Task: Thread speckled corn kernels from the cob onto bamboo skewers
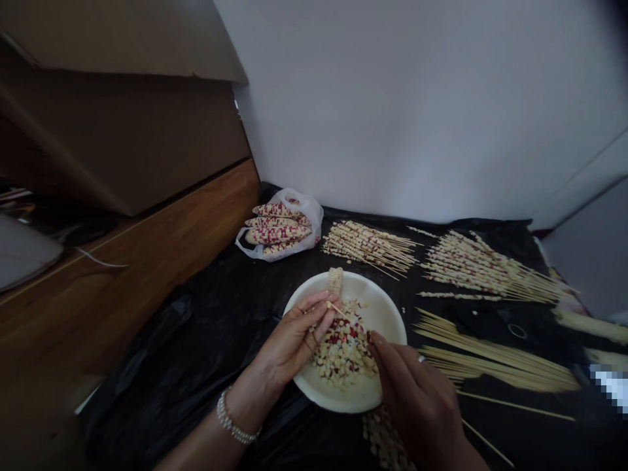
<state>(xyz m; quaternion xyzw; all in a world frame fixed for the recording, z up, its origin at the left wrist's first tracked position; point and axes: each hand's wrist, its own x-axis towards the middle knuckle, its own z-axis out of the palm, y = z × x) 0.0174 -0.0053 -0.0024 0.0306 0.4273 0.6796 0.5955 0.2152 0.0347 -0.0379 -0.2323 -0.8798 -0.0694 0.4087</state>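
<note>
A white bowl [380,313] on black plastic holds loose red and pale corn kernels [343,347] and a stripped cob [335,279] leaning on its far rim. My left hand [294,340] rests over the bowl's left side, fingers pinched on a thin wooden skewer [337,309] that points across the kernels. My right hand [417,399] reaches in from the near right, its fingertips closed down at the kernel pile; what they pinch is too small to make out. A bead bracelet sits on my left wrist.
A plastic bag of red-and-white corn cobs [278,229] lies behind the bowl. Two heaps of kernel-threaded skewers [367,245] [483,268] lie at the back, bare skewers [490,356] at right. More kernels [380,438] lie spilled by the near rim. A wooden ledge [122,288] runs along the left.
</note>
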